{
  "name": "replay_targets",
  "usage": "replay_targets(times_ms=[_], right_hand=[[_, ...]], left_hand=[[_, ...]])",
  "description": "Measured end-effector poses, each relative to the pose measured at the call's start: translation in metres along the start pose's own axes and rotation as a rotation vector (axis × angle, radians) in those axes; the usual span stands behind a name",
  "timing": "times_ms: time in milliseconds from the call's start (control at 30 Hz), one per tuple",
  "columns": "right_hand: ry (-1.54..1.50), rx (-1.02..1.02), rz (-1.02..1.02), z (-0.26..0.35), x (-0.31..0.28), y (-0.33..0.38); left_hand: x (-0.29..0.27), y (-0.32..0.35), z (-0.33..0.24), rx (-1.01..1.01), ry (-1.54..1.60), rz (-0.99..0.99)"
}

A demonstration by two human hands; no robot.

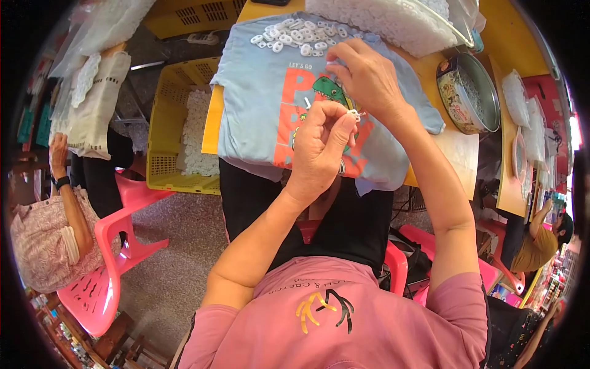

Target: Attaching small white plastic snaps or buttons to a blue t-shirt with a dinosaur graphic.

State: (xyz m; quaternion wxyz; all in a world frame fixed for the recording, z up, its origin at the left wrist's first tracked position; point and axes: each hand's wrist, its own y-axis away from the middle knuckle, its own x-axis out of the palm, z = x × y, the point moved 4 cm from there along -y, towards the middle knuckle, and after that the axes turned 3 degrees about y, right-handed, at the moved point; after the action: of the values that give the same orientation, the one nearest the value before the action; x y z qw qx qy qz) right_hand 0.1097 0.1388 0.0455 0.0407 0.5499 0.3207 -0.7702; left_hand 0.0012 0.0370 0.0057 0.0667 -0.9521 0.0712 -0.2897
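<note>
Left hand (319, 138): pinched shut on a small white part (355, 113), raised for close work.
Right hand (369, 77): fingertips meeting the same part.
Cloth: light-blue shirt (258, 92) padding the worktop (516, 37); loose white pieces (295, 34) within reach.

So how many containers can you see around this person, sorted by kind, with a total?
Yellow plastic crates: 2
Round metal tin: 1
Clear plastic bag of white pieces: 1
Total: 4

I count one blue shirt (264, 92) on my counter (458, 154), one round tin (468, 93) and two yellow crates (161, 132). The small white pieces (295, 34) are too many to count. Two pink chairs (117, 246) stand to my left.
</note>
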Motion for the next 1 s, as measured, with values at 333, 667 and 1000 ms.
replay_targets(times_ms=[333,667,1000], right_hand=[[-1.373,0.725,0.042,-0.011,-0.032,0.055],[-1.671,0.782,0.150,0.009,-0.029,0.086],[-1.488,0.754,0.077,0.011,-0.034,0.085]], left_hand=[[0.001,-0.003,0.000,-0.003,-0.024,-0.051],[0.002,-0.004,0.000,0.014,-0.066,-0.054],[0.001,-0.004,0.000,-0.011,-0.125,-0.064]])
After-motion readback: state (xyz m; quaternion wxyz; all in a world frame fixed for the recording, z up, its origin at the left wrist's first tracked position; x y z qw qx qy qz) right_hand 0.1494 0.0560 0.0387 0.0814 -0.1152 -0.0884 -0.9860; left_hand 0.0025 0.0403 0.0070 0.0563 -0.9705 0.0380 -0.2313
